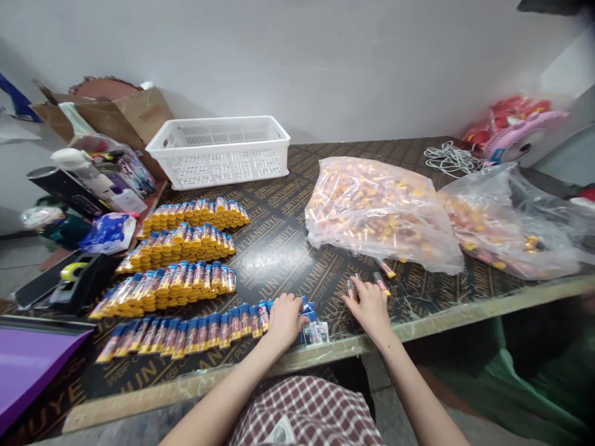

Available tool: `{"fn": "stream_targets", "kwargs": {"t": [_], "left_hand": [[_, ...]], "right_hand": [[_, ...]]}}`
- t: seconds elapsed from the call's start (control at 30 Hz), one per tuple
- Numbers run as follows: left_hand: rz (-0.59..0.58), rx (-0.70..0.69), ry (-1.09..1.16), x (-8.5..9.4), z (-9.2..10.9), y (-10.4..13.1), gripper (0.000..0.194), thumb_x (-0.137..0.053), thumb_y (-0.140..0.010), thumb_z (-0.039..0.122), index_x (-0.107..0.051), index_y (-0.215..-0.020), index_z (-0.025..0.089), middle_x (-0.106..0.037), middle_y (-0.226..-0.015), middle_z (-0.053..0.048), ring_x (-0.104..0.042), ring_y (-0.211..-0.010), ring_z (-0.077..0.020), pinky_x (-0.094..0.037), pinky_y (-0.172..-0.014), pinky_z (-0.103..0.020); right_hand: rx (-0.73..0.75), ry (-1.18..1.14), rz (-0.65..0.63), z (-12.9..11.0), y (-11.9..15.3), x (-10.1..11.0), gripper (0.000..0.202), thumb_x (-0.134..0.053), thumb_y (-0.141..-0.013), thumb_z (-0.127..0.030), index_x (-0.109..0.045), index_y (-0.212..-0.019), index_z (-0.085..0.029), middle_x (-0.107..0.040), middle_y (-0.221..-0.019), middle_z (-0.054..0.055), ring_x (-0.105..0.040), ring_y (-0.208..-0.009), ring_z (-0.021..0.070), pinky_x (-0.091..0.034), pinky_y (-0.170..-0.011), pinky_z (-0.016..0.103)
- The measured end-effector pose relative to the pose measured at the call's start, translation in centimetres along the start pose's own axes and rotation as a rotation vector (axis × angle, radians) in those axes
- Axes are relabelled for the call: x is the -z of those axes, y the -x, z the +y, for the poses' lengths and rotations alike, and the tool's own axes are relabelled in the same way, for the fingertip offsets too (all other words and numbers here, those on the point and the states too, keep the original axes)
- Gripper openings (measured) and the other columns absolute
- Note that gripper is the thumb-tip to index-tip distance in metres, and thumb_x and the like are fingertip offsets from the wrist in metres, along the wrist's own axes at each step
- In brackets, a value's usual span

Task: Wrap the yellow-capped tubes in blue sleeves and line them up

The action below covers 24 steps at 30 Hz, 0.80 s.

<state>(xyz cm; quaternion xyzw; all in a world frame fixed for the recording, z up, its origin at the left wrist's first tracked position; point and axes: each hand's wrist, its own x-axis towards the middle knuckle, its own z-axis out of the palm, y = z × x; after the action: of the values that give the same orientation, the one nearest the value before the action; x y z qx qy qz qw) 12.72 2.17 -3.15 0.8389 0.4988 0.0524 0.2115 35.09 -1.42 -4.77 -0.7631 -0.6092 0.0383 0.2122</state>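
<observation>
My right hand (372,305) is at the front of the table, its fingers closed around a small clear tube (352,290). Two more yellow-ended tubes (382,284) lie just beyond it. At the right end of the nearest row of blue-and-yellow labelled tubes (193,334), my left hand (284,319) rests with curled fingers; whatever is under them is hidden. Blue printed labels (316,331) stick out beside its thumb. Three stacked rows of labelled tubes (179,285) stand behind the nearest one.
A large plastic bag (376,210) of unlabelled tubes sits beyond my right hand, with a second bag (506,229) to its right. At the back are a white basket (223,158), a white cord (450,158) and a pink fan (523,139). A tape dispenser (74,282) stands left.
</observation>
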Motion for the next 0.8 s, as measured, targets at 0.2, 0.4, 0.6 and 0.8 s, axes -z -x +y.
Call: {"fn": "stream_targets", "kwargs": {"t": [0.2,0.4,0.6,0.8], "left_hand": [[-0.026,0.027,0.063,-0.2,-0.1,0.1,0.014,-0.065,-0.076,0.029,-0.059,-0.069,0.018,-0.061,-0.078,-0.003,-0.054,-0.079,-0.0175,-0.035,-0.07,-0.027],[-0.007,0.02,0.018,-0.1,0.3,0.1,0.017,-0.067,-0.073,0.033,-0.06,-0.08,0.02,-0.062,-0.084,-0.003,-0.054,-0.084,-0.0192,-0.035,-0.071,-0.028],[-0.005,0.023,0.091,0.0,0.5,0.2,0.009,-0.066,-0.074,0.026,-0.06,-0.072,0.019,-0.062,-0.081,-0.003,-0.055,-0.081,-0.0177,-0.035,-0.069,-0.027],[0.0,0.011,0.066,-0.4,0.4,0.5,0.007,-0.06,-0.078,0.022,-0.063,-0.072,0.02,-0.065,-0.077,-0.004,-0.057,-0.079,-0.0189,-0.034,-0.07,-0.028]], "right_hand": [[0.015,0.025,0.008,0.6,1.4,-1.0,0.041,-0.051,-0.079,-0.021,-0.056,-0.12,-0.016,-0.061,-0.103,0.015,-0.051,-0.092,0.0301,-0.038,-0.078,0.043],[0.016,-0.141,0.032,0.2,1.4,-1.2,0.042,-0.046,-0.079,-0.019,-0.054,-0.12,-0.015,-0.058,-0.11,0.015,-0.053,-0.1,0.0287,-0.041,-0.084,0.044],[-0.004,-0.391,0.03,-0.6,1.7,-0.8,0.031,-0.049,-0.081,-0.025,-0.057,-0.11,-0.016,-0.063,-0.098,0.01,-0.061,-0.079,0.0193,-0.049,-0.068,0.031],[-0.044,-0.562,0.05,-1.7,2.2,-0.4,0.028,-0.052,-0.083,-0.034,-0.059,-0.103,-0.016,-0.066,-0.095,0.009,-0.062,-0.079,0.0196,-0.05,-0.066,0.031]]}}
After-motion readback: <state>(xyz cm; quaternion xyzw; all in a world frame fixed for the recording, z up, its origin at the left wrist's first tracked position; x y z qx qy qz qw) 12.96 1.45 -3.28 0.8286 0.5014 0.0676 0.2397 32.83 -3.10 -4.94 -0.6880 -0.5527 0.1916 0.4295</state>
